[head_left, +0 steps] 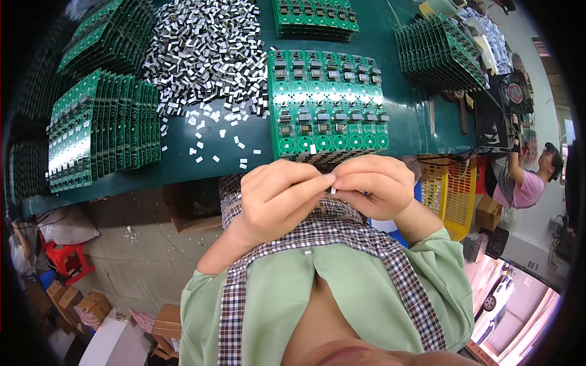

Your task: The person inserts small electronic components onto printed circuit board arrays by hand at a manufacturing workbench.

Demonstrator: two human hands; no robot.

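Note:
My left hand (282, 198) and my right hand (377, 186) meet fingertip to fingertip just in front of the table's near edge. Both are closed in a pinch around a small white component (333, 190), mostly hidden by the fingers. Right behind them lies a stack of green circuit boards (329, 100), its top panel carrying rows of small digit displays and dark parts. One loose white component (313, 149) rests on that panel's near edge. A big heap of small white-and-black components (204, 52) spreads over the table to the left, with several scattered singly toward me.
More green board stacks stand at the left (101, 131), far left (107, 36), back (315, 18) and right (439, 52) of the green table (210, 168). A yellow crate (448, 198) is below at the right. A red stool (67, 259) stands on the floor; another person (528, 183) is far right.

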